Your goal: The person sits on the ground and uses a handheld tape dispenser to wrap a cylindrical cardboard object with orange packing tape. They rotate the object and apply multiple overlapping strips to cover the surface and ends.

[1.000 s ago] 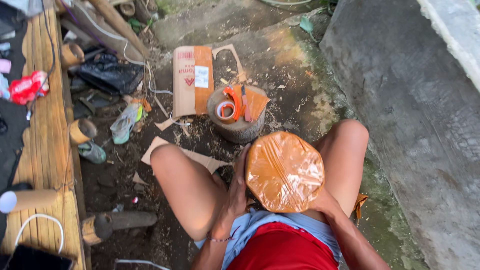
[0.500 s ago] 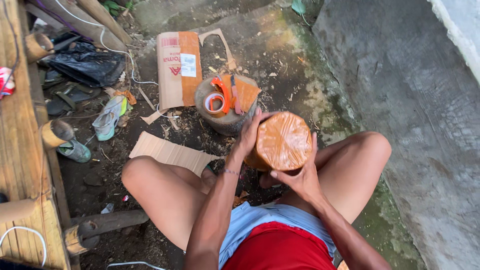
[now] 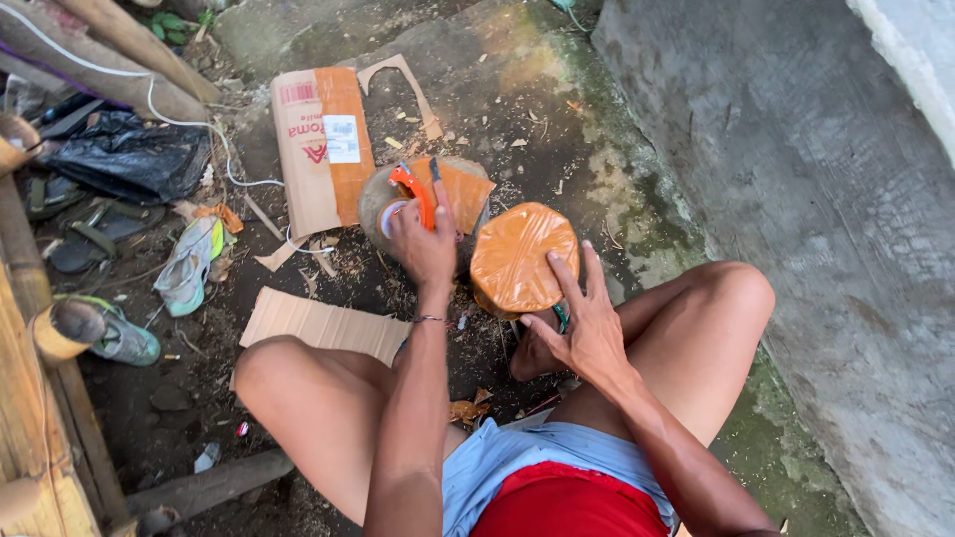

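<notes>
My right hand (image 3: 587, 333): spread wide against the near side and underside of the tape-wrapped round bundle (image 3: 523, 257), fingers (image 3: 565, 281) fanned up across its orange face, propping it tilted between my knees just above the ground.
Bundle, feel: I judge it firm and fairly weighty for its size. The glossy tape skin looks slick, so a flat palm under the rim should hold better than pinching the face. It does not look fragile.
Where to hold: the bottom edge and the back rim, where the wrap wrinkles and gives some bite.
My left hand (image 3: 426, 249): reached forward and closed on the orange tape dispenser (image 3: 411, 191). I cannot tell how tightly, since the palm hides the handle.
Dispenser, feel: light, rigid plastic. Its cutter end is best kept away from skin.
Stump (image 3: 383, 204): a low round block just beyond the bundle, carrying the dispenser and an orange scrap. Its top is small, with little spare room.
Near ground: my knees fence both sides, and a flat cardboard strip (image 3: 323, 326) lies beside my left thigh.
Far ground: a printed cardboard sheet (image 3: 318, 149) lies beyond the stump, with worn shoes (image 3: 191, 264) and a black bag (image 3: 129, 159) well off to the left.
Right edge: a concrete wall (image 3: 796, 199) close by, leaving little swing room there. The most open room is forward.
</notes>
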{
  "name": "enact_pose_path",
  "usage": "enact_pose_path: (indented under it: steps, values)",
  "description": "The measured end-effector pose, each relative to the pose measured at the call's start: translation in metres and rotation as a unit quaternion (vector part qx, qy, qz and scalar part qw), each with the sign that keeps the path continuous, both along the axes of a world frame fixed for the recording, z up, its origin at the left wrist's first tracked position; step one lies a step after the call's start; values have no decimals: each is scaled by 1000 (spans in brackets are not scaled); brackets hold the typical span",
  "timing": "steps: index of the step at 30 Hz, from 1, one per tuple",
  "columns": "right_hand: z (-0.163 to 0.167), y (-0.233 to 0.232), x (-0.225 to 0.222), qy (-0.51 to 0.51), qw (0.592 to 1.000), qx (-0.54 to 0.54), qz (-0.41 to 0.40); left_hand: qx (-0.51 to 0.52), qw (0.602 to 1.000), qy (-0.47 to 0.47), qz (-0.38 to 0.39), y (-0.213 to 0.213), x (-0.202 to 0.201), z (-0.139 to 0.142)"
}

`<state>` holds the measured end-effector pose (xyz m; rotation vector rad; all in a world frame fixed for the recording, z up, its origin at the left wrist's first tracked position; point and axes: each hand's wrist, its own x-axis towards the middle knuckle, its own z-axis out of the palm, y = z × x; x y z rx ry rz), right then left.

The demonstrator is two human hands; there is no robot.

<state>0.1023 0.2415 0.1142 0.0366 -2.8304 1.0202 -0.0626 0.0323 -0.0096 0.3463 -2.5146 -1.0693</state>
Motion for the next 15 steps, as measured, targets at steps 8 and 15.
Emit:
enact_pose_path:
  steps: [8,15]
  values:
    - [10,9,3,38,998,24,32,-206,965,-122,-109,-39,-1,-16]
    - [14,19,12,41,998,-20,41,284,951,-108,51,-56,-18,14]
